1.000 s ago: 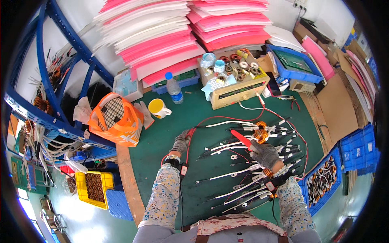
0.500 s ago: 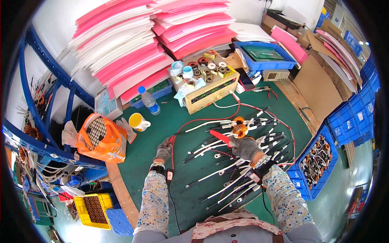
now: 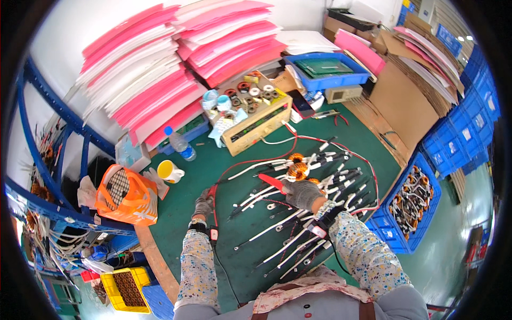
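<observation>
Two grips: right hand point(image 3: 303, 194) clamped on red tool point(image 3: 271, 182); left hand point(image 3: 203, 205) at red lead end point(image 3: 213, 191), closure unclear. Slack red wire point(image 3: 246, 162) could snag crowded white leads point(image 3: 271, 228), dragging coil point(image 3: 297, 171).

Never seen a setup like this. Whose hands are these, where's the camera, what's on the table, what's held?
No machine here: the left hand and right hand, both gloved in grey, are human. The view comes from a wide fisheye camera worn on the head, looking down, so straight edges bend. On the green tabletop lie white and black leads with orange coils; farther back stand a beige instrument box, a plastic bottle and a yellow mug. The right hand holds a red handle-like piece near the coils. The left hand is at a smaller red piece; its grip is hard to make out.
</observation>
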`<control>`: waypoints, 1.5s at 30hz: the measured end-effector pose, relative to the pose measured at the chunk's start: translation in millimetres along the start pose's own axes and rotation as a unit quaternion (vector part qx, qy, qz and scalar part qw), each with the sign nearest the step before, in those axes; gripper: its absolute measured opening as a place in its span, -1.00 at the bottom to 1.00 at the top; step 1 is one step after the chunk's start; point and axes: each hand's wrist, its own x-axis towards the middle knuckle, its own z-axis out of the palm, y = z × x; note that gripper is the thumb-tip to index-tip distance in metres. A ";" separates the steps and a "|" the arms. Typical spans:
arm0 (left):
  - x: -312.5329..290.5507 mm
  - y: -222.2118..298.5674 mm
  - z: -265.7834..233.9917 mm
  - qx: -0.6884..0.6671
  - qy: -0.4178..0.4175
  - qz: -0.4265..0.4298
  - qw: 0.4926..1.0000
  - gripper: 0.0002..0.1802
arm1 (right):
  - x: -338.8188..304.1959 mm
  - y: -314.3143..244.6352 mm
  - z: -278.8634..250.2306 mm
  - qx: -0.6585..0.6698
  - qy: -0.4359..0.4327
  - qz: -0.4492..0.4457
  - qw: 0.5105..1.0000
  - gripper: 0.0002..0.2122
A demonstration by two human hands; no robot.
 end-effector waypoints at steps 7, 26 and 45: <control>-12.3 14.3 -5.2 -0.098 -0.009 -0.101 0.990 -0.50 | -43.4 65.9 3.2 0.179 0.051 0.030 0.982 -0.53; -235.4 139.1 148.8 0.288 0.187 0.122 0.931 -0.27 | -101.5 461.5 -134.1 -0.184 0.415 0.123 0.882 -0.74; -314.9 196.7 323.9 0.325 -0.171 0.076 0.927 -0.27 | -169.6 284.4 92.0 -0.037 0.173 -0.332 0.926 -0.75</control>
